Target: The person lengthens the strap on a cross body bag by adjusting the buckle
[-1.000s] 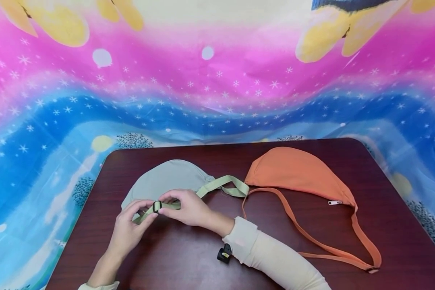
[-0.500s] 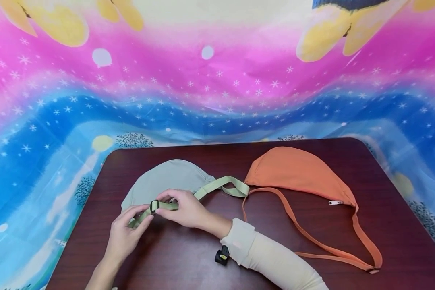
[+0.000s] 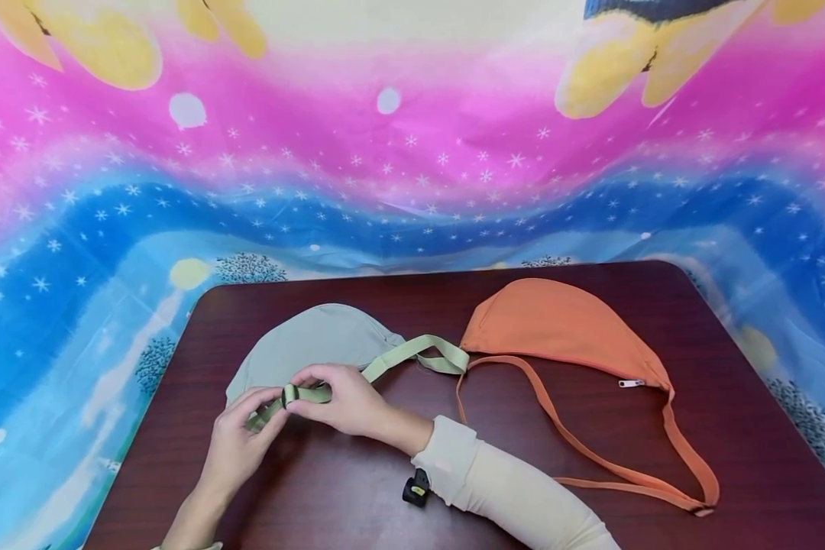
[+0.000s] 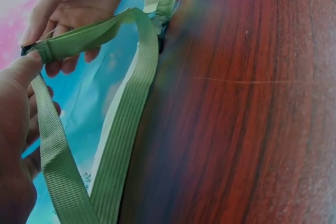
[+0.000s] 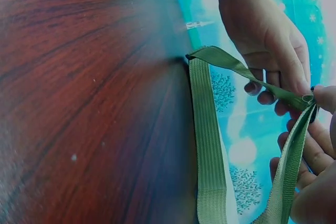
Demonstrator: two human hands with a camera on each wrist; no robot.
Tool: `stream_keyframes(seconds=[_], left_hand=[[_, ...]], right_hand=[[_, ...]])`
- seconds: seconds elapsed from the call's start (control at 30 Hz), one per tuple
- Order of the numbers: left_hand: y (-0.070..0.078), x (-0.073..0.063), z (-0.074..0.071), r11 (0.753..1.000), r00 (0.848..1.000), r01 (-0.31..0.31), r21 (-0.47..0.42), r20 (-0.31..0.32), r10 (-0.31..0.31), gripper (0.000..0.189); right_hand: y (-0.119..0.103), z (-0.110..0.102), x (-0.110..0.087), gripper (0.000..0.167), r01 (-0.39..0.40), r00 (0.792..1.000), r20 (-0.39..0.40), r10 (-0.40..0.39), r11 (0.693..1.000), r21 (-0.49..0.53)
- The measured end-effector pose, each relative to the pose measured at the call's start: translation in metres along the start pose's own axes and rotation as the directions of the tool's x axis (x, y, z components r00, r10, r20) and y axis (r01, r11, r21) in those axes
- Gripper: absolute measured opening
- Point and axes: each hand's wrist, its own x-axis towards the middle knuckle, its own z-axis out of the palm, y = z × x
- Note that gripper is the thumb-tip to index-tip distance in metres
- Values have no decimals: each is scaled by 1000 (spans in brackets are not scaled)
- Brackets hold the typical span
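pinching ribbed green strap [image 4: 128, 108] at its black slider [image 3: 284, 398] with fingers [image 3: 256, 397] of left hand [image 3: 237, 439] and right hand [image 3: 344, 401], near grey bag [image 3: 316, 340].

Left hand [image 3: 241, 434] and right hand [image 3: 342, 399] were both pinching, pretty much tip to tip, right forearm [image 3: 407, 429] angled in from near right.

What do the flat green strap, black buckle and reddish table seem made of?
Flat green strap: ribbed weave suggests matte synthetic webbing. Black buckle: stiff frame suggests plastic or metal; finish unclear. Dark reddish table: grain and reflections suggest glossy wood or laminate.
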Motion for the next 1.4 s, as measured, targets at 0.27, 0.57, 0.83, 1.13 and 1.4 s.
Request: stream_keyframes(seconds=[0.27,0.57,0.83,1.13,1.4], left_hand=[[-1,-9,-2,998,999,37,42,-8,-37,54],[-6,-23,-2,993,995,52,109,-88,-42,45],[-3,-21,-2,996,996,38,75,-78,-32,44],[-1,-18,1,993,990,120,-19,-68,-121,41],[0,-17,1,990,990,135,-34,-23,-136,38]], right_hand=[[2,3,0,23,-13,1000,-27,12,999,-47],[0,7,0,23,-58,996,-62,60,998,27],[4,13,0,25,-26,998,-50,27,1000,6],[3,12,-1,23,-41,996,-76,44,998,47],[3,12,0,25,-51,997,-58,55,996,73]])
